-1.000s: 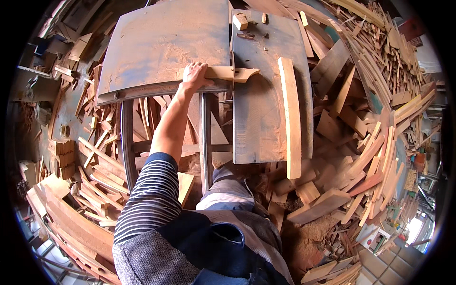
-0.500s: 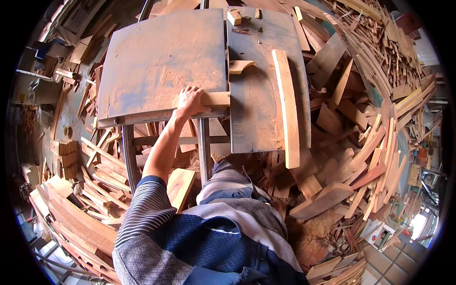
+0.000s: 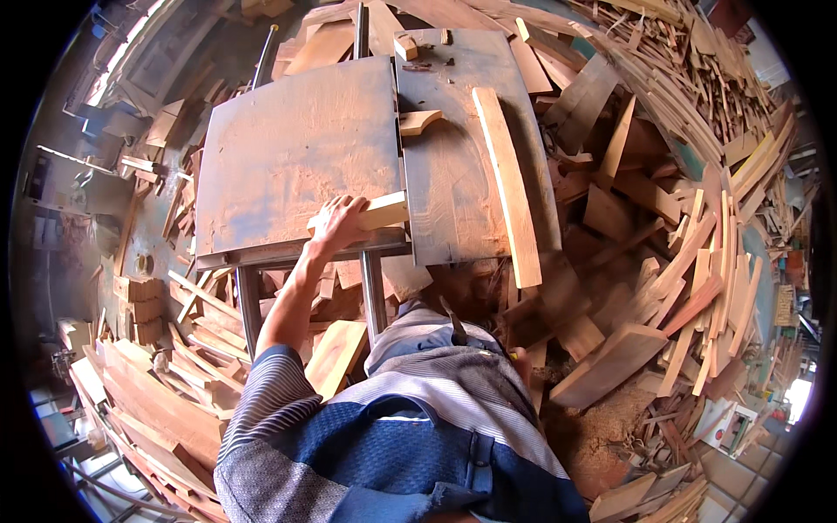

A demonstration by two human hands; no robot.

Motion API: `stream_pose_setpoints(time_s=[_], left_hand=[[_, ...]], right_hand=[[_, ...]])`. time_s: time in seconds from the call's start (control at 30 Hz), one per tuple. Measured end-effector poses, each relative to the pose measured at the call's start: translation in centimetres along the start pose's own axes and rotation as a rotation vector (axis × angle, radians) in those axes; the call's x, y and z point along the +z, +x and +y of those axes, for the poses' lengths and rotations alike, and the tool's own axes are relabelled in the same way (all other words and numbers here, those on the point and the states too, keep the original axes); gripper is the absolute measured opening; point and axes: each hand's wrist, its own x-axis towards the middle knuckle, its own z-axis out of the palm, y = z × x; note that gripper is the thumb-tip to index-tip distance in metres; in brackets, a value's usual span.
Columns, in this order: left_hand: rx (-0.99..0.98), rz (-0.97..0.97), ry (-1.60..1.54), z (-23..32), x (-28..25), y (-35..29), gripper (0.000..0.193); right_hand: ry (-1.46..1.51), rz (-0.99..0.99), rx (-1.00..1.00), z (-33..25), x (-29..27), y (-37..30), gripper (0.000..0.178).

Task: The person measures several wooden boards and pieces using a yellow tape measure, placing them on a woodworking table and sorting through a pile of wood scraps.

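Observation:
My left hand point(image 3: 336, 225) is closed on a short pale wood block point(image 3: 384, 211) at the near right corner of a dusty metal table panel point(image 3: 296, 157). The block is tilted, its far end pointing right toward the gap between this panel and a second metal panel point(image 3: 445, 200). Only a small piece of my right hand point(image 3: 521, 362) shows beside my clothing at the right; its fingers are hidden. On the right panel lie a long pale wood strip point(image 3: 507, 187), overhanging the near edge, and a small curved wood piece point(image 3: 420, 122) by the gap.
Two metal rails point(image 3: 373, 292) run under the left panel. A small wood block point(image 3: 405, 45) and dark scraps sit at the right panel's far end. Offcuts point(image 3: 610, 218) heap up on the right, with curved strips point(image 3: 174, 410) stacked at the left and sawdust point(image 3: 593, 444) below.
The left panel has slid nearer to me relative to the right one, my left hand moving with it. The held block has tilted, its right end raised. My head view has shifted.

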Motion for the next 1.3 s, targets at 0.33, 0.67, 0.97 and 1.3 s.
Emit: stream_pose_setpoints(time_s=[0.33, 0.67, 0.97, 1.3], left_hand=[[-0.075, 0.149, -1.223, 18.5, -2.2, -3.9, 0.084], [-0.109, -0.282, -1.845, 33.7, 4.3, -3.2, 0.063], [-0.224, -0.479, -1.864, 41.8, 10.1, -3.6, 0.057], [-0.278, -0.672, -1.740, 44.2, 13.3, -4.0, 0.042]], right_hand=[[0.791, -0.211, 0.022, 2.9, -2.8, 3.8, 0.045], [0.880, -0.128, -0.230, -10.6, -15.0, -0.2, 0.038], [0.845, -0.060, -0.156, -7.3, -19.2, -6.3, 0.048], [0.716, 0.058, -0.047, -3.3, -16.4, -6.6, 0.065]])
